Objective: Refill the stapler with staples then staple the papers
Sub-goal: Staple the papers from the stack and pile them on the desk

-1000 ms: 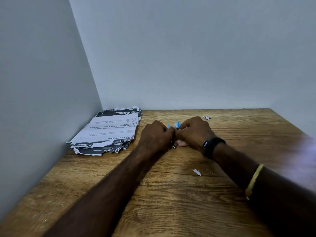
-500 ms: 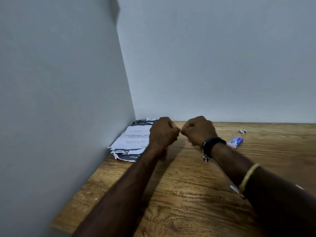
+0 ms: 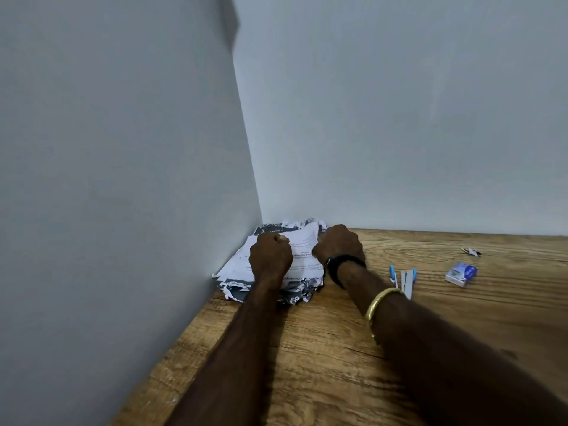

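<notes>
- The left hand (image 3: pixel 270 256) sits on the near left part of the papers (image 3: pixel 302 255). Its grip is clenched into a fist, but from behind I cannot tell whether it pinches a sheet or only rests there.
- The right hand (image 3: pixel 338 245) is at the right edge of the stack, its grip curled round the top sheets, whose edge stands up beside the knuckles.
- A second ago both hands were closed round the stapler over the middle of the surface. Half a second ago they were raised fists just right of the stack. Now both are down on the papers.
- The stapler (image 3: pixel 404 278) is out of the hands and lies on the wooden surface (image 3: pixel 338 364), just right of the right forearm. Its metal parts are splayed apart and its blue ends point toward the far wall.
- The papers lie as before, a ragged stack pushed into the corner against both walls.
- The box of staples (image 3: pixel 461 273) lies farther right, apart from the stapler, with a paper scrap (image 3: pixel 471 252) just behind it.
- A black band (image 3: pixel 341 262) circles the right wrist, and a gold bangle (image 3: pixel 379 302) sits lower on the forearm.
</notes>
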